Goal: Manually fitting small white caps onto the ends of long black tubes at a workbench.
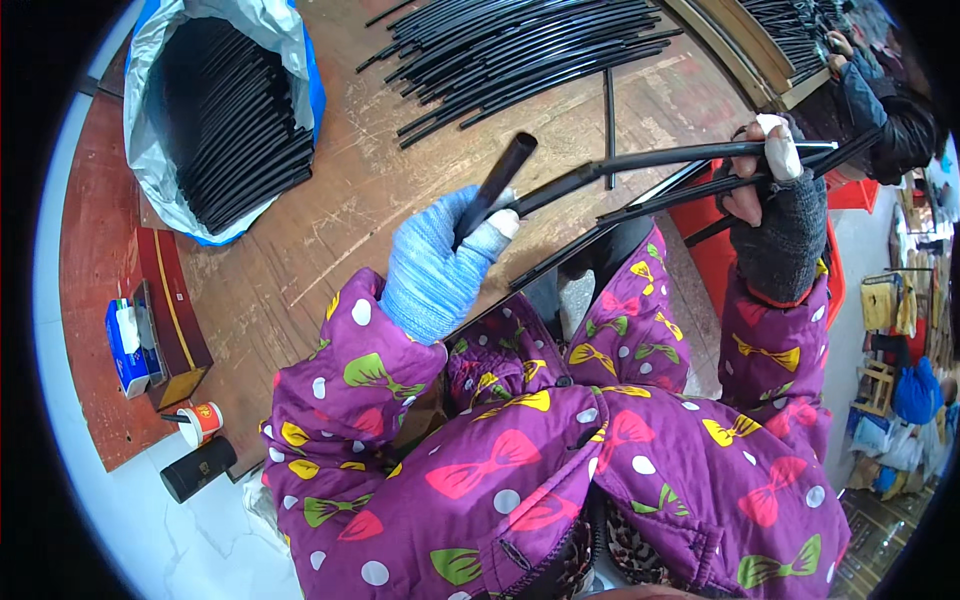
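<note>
My left hand [432,262], in a light blue knitted glove with white-wrapped fingertips, is closed around a short, wide black tube [508,165] that points up and away. Its fingertips also pinch the thicker end of a long, thin black rod [660,158]. That rod runs rightward to my right hand [780,235], which wears a dark fingerless glove and has a white-wrapped finger. Several more black rods [680,200] pass through the right hand's closed grip, just below the long one. Where the long rod ends inside the left fingers is hidden.
Many black rods [520,60] lie piled on the worn wooden table [330,240]. A white and blue bag [150,165] at far left holds more. Below the right hand is a red bin [705,235]. A paper cup [207,420] stands lower left; another person [895,120] works upper right.
</note>
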Action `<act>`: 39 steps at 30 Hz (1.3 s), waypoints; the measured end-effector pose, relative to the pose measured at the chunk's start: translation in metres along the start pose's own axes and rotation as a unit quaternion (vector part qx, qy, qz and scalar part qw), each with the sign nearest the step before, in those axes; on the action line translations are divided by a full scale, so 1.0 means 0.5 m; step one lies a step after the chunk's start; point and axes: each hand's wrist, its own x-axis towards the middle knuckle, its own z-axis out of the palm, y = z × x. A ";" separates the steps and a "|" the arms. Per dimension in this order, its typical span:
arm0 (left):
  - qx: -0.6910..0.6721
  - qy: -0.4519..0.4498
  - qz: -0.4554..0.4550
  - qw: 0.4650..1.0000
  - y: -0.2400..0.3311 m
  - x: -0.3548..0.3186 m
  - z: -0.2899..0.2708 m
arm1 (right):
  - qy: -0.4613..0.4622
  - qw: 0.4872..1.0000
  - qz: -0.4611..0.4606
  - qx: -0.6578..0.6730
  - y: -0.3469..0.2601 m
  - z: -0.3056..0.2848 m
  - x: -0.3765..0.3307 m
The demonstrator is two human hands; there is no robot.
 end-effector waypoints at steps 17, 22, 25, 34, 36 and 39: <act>-0.023 -0.113 -0.067 0.991 0.042 -0.006 0.026 | -0.021 0.983 -0.060 -0.171 -0.056 0.012 0.006; 0.063 -0.097 0.018 0.993 0.028 -0.007 0.036 | -0.165 0.979 -0.110 0.047 -0.116 -0.025 0.023; 0.137 -0.087 0.072 0.984 0.013 -0.005 0.036 | -0.213 0.968 -0.091 0.095 -0.101 -0.042 0.037; 0.224 -0.115 0.119 0.961 0.055 -0.012 0.034 | -0.209 0.966 -0.059 0.140 -0.056 -0.024 0.032; 0.231 -0.120 0.114 0.959 0.064 -0.010 0.034 | -0.218 0.964 -0.062 0.137 -0.057 -0.029 0.034; 0.246 -0.115 0.114 0.956 0.063 -0.010 0.032 | -0.220 0.964 -0.062 0.134 -0.056 -0.029 0.033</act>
